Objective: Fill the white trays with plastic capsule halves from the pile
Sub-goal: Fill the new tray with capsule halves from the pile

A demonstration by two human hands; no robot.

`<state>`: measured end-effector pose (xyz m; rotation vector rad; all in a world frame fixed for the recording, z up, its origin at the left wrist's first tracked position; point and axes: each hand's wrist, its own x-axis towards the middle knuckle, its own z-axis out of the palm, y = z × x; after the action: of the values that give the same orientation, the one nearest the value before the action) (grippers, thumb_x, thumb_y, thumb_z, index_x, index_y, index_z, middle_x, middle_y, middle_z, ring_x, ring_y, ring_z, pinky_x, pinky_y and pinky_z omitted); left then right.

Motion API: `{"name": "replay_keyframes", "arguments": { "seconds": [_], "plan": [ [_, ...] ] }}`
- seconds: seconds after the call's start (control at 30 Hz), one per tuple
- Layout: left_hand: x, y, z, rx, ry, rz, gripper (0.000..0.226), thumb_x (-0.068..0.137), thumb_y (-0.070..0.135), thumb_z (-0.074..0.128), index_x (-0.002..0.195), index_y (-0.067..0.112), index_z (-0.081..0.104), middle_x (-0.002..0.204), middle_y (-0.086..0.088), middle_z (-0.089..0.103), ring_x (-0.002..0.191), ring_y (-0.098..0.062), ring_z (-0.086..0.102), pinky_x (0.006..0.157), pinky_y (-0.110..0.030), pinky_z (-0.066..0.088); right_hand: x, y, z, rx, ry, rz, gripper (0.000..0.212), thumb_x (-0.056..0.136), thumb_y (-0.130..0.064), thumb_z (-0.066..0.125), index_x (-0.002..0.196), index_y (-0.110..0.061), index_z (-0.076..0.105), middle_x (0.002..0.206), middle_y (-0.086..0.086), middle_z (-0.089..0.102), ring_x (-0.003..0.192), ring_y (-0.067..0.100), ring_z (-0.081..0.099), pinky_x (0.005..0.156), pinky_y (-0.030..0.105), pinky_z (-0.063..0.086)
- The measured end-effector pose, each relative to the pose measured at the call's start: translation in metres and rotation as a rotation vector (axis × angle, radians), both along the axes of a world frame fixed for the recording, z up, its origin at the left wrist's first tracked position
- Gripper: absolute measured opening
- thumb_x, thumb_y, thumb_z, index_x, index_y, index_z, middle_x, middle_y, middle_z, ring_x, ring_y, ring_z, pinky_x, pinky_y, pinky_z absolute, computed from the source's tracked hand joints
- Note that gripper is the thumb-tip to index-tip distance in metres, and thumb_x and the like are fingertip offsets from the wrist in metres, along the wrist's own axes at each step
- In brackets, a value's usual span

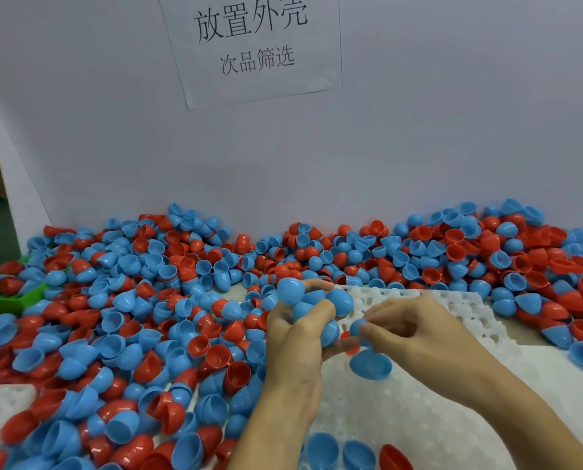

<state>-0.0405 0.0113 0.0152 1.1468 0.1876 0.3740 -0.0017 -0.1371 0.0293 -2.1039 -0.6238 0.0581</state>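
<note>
While the left hand (295,337) curls around a cluster of blue capsule halves (317,300), the right hand (415,329) pinches one blue half (358,327) just beside it, both above the white tray (453,307). Behind and left spreads the red-and-blue pile (147,300).

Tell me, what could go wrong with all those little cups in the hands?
The left hand grips a whole bunch of blue capsule halves at once, so one could slip out and roll away. The right hand pinches one blue half just above the white tray; it might miss its hole. The pile crowds the tray's edge, so loose halves could tumble onto it.
</note>
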Motion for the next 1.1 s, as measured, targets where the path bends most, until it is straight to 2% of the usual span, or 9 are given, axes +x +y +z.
{"name": "replay_keyframes", "arguments": {
  "seconds": [0.1, 0.23, 0.37, 0.53, 0.67, 0.77, 0.9, 1.0, 1.1],
  "plan": [
    [0.0, 0.001, 0.0, -0.012, -0.009, -0.001, 0.035, 0.091, -0.005, 0.058, 0.079, 0.023, 0.075, 0.083, -0.006, 0.072, 0.073, -0.018, 0.073, 0.058, -0.037, 0.06, 0.0, -0.001, 0.0, -0.005, 0.021, 0.024, 0.025, 0.093, -0.027, 0.063, 0.076, -0.03, 0.081, 0.089, -0.019, 0.07, 0.085, 0.0, 0.065, 0.071, 0.013, 0.051],
    [0.001, 0.005, 0.0, -0.069, -0.02, 0.01, 0.038, 0.091, -0.004, 0.057, 0.074, 0.025, 0.074, 0.084, -0.009, 0.072, 0.078, -0.021, 0.072, 0.057, -0.036, 0.058, 0.002, -0.003, 0.0, 0.08, 0.047, -0.009, 0.023, 0.093, -0.016, 0.062, 0.088, -0.03, 0.08, 0.094, -0.028, 0.069, 0.092, -0.011, 0.062, 0.07, 0.001, 0.045],
    [0.002, 0.008, -0.001, -0.117, -0.025, 0.011, 0.041, 0.091, -0.004, 0.057, 0.071, 0.026, 0.074, 0.084, -0.01, 0.074, 0.075, -0.019, 0.072, 0.058, -0.036, 0.059, 0.006, -0.004, -0.004, 0.255, 0.094, -0.05, 0.037, 0.089, 0.002, 0.067, 0.095, -0.033, 0.074, 0.097, -0.029, 0.069, 0.095, -0.01, 0.065, 0.072, 0.004, 0.049],
    [0.003, 0.008, -0.002, -0.145, -0.014, 0.025, 0.033, 0.089, -0.004, 0.058, 0.076, 0.022, 0.073, 0.085, -0.01, 0.074, 0.075, -0.019, 0.071, 0.058, -0.035, 0.058, 0.005, -0.003, -0.004, 0.35, 0.126, -0.03, 0.042, 0.082, 0.001, 0.075, 0.097, -0.039, 0.07, 0.103, -0.034, 0.067, 0.099, -0.009, 0.066, 0.074, 0.004, 0.049],
    [0.003, 0.008, -0.003, -0.146, 0.006, 0.034, 0.029, 0.09, -0.003, 0.059, 0.079, 0.02, 0.073, 0.086, -0.01, 0.074, 0.076, -0.02, 0.072, 0.059, -0.036, 0.059, 0.004, 0.003, -0.006, 0.265, 0.065, -0.061, 0.041, 0.077, -0.011, 0.081, 0.097, -0.044, 0.066, 0.101, -0.031, 0.066, 0.096, -0.014, 0.064, 0.071, 0.001, 0.047],
    [0.004, 0.007, -0.004, -0.129, 0.02, 0.015, 0.023, 0.091, -0.004, 0.057, 0.088, 0.014, 0.07, 0.087, -0.011, 0.074, 0.077, -0.021, 0.073, 0.06, -0.037, 0.059, 0.004, 0.007, -0.008, 0.168, 0.008, -0.084, 0.036, 0.076, -0.011, 0.082, 0.092, -0.041, 0.07, 0.101, -0.023, 0.067, 0.092, -0.013, 0.064, 0.072, 0.002, 0.048],
    [0.003, 0.006, -0.004, -0.126, 0.02, -0.01, 0.019, 0.092, -0.004, 0.057, 0.091, 0.011, 0.069, 0.086, -0.011, 0.073, 0.078, -0.021, 0.073, 0.059, -0.036, 0.059, 0.004, 0.006, -0.011, -0.013, -0.015, -0.048, 0.017, 0.083, -0.013, 0.076, 0.077, -0.028, 0.08, 0.082, -0.013, 0.07, 0.081, 0.002, 0.067, 0.07, 0.017, 0.056],
    [0.004, 0.007, -0.004, -0.145, 0.023, 0.002, 0.022, 0.091, -0.004, 0.057, 0.088, 0.014, 0.07, 0.087, -0.012, 0.073, 0.079, -0.022, 0.073, 0.059, -0.037, 0.059, 0.004, 0.005, -0.009, -0.076, -0.023, -0.112, 0.018, 0.087, -0.016, 0.073, 0.073, -0.027, 0.079, 0.077, -0.008, 0.07, 0.075, 0.013, 0.067, 0.065, 0.027, 0.059],
    [0.004, 0.009, -0.003, -0.176, 0.03, 0.024, 0.023, 0.091, -0.004, 0.058, 0.086, 0.015, 0.071, 0.089, -0.014, 0.072, 0.08, -0.024, 0.071, 0.059, -0.037, 0.059, 0.001, 0.001, 0.0, -0.108, -0.055, -0.161, 0.029, 0.086, -0.018, 0.074, 0.069, -0.04, 0.068, 0.08, -0.019, 0.069, 0.076, 0.002, 0.067, 0.063, 0.018, 0.057]
  ]
}}
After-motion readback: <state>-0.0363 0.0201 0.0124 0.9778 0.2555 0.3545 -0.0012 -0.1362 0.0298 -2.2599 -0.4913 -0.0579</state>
